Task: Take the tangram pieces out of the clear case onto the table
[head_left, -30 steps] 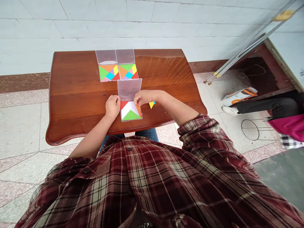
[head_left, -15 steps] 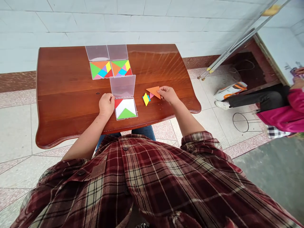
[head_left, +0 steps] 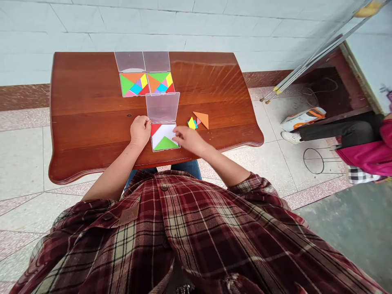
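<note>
The left hand (head_left: 140,130) rests curled against the left edge of an open clear puzzle box (head_left: 164,136), its fingers touching the box near the hinge, holding nothing else. The right hand (head_left: 189,139) lies over the box's right edge with fingers loosely spread, the fingertips on the white floor of the box; whether it pinches a piece cannot be told. Inside the box, between the two hands, sit a red triangle (head_left: 154,128) at the far left corner and a green triangle (head_left: 165,143) along the near edge. The box's clear lid (head_left: 162,107) lies open flat just beyond the hands. Just right of the right hand, on the desk (head_left: 85,122), lie an orange triangle (head_left: 202,119) and a small cluster with a yellow piece (head_left: 191,123). Farther beyond the hands, two more open boxes (head_left: 147,83) sit side by side, each filled with coloured pieces.
</note>
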The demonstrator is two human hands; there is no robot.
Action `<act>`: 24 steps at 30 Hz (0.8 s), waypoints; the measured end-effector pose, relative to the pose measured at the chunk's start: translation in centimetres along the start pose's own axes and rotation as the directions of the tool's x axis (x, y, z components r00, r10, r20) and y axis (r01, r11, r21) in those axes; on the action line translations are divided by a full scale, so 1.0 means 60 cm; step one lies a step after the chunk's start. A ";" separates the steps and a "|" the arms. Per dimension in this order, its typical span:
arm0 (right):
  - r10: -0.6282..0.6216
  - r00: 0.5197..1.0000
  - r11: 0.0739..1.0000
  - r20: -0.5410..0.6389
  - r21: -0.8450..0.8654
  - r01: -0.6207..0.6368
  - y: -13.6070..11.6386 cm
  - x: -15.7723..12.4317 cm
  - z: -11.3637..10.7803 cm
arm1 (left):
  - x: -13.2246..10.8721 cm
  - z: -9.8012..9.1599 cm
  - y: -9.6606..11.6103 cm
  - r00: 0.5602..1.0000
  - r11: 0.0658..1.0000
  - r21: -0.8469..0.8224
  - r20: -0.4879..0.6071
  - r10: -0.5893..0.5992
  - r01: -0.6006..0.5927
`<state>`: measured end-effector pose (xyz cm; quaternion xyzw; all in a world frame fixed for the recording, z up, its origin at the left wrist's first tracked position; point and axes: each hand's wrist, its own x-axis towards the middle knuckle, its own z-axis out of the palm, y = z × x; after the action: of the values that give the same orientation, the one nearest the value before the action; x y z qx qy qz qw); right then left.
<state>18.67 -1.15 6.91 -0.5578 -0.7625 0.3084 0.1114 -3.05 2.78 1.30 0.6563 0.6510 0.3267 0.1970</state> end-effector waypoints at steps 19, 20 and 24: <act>0.040 0.997 0.888 0.064 0.456 -0.065 0.026 0.035 0.018 | -0.006 -0.005 0.009 1.000 0.999 -0.036 0.013 -0.026 0.026; 0.081 0.997 0.865 0.017 0.495 -0.078 0.040 0.030 0.007 | -0.006 -0.006 0.009 1.000 0.999 -0.038 0.014 -0.026 0.026; 0.293 0.946 0.834 -0.139 0.522 -0.182 0.105 0.006 -0.039 | -0.004 -0.005 0.007 1.000 0.999 -0.039 0.006 -0.021 0.021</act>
<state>24.65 1.13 4.93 -0.6299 -0.5637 0.4459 0.2942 -2.93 2.48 1.80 0.6463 0.6508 0.3355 0.2150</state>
